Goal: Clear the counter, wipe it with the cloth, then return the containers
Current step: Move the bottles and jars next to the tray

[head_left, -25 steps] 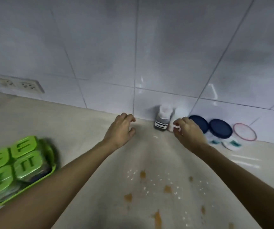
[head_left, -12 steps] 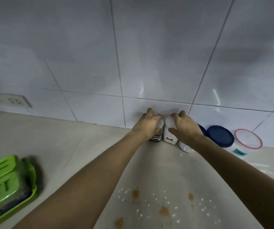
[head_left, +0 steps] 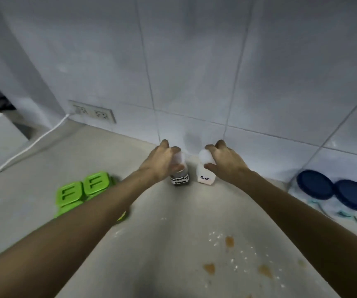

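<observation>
Two small shakers with white caps stand near the tiled wall. My left hand point(head_left: 160, 161) is closed around the top of the dark-filled shaker point(head_left: 180, 179). My right hand point(head_left: 225, 161) grips the top of the white salt shaker point(head_left: 205, 176), whose label reads "Salt". Both shakers look slightly lifted or tilted off the beige counter point(head_left: 162, 244); I cannot tell if they touch it. Orange stains point(head_left: 229, 240) and white crumbs lie on the counter in front of me. No cloth is in view.
Green-lidded containers in a green tray point(head_left: 83, 191) sit at the left, partly behind my left forearm. Two tubs with dark blue lids point(head_left: 334, 191) stand at the right. A wall socket point(head_left: 92, 111) with a white cable is at the back left.
Both hands closed on the shaker tops and drew them away from the wall, apart from each other. The view shifted left, so the tray and socket are nearer the centre.
</observation>
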The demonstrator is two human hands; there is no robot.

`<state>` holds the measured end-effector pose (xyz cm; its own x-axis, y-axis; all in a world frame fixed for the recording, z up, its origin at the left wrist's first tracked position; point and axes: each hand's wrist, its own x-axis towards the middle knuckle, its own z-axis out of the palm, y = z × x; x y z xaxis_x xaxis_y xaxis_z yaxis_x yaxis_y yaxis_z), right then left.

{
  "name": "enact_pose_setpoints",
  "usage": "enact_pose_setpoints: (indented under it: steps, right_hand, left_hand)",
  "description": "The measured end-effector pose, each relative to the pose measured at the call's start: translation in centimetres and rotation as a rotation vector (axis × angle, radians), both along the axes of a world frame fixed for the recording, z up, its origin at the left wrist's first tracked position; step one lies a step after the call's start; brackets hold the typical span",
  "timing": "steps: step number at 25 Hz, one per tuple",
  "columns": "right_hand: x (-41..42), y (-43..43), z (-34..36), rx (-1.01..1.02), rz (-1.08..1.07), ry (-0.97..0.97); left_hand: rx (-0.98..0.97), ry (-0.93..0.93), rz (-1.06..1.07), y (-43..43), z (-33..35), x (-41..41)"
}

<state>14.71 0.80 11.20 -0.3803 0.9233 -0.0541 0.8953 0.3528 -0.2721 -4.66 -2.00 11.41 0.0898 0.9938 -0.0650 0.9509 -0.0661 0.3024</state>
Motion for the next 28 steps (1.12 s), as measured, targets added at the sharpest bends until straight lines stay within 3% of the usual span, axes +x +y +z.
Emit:
enact_pose_setpoints:
  steps: [7,14,24,28]
  right_hand:
    - [-13.3,-0.8,-1.3,-0.017,0.206,-0.009]
    - [-18.4,-0.2,-3.1,-0.002,0.212,-0.008]
    - [-17.0,0.4,-3.7,-0.060,0.188,0.039]
    - [-12.5,0.0,-3.8,-0.018,0.123,0.005]
  left_hand:
    - [0.011,0.013,0.233,-3.6,-1.1,-14.3]
    - [0.039,-0.045,0.180,-2.7,-2.2,-16.3]
    - [0.018,-0.051,0.148,-2.0,-3.7,-15.8]
    - [0.007,-0.073,0.197,-1.9,-3.4,-15.0]
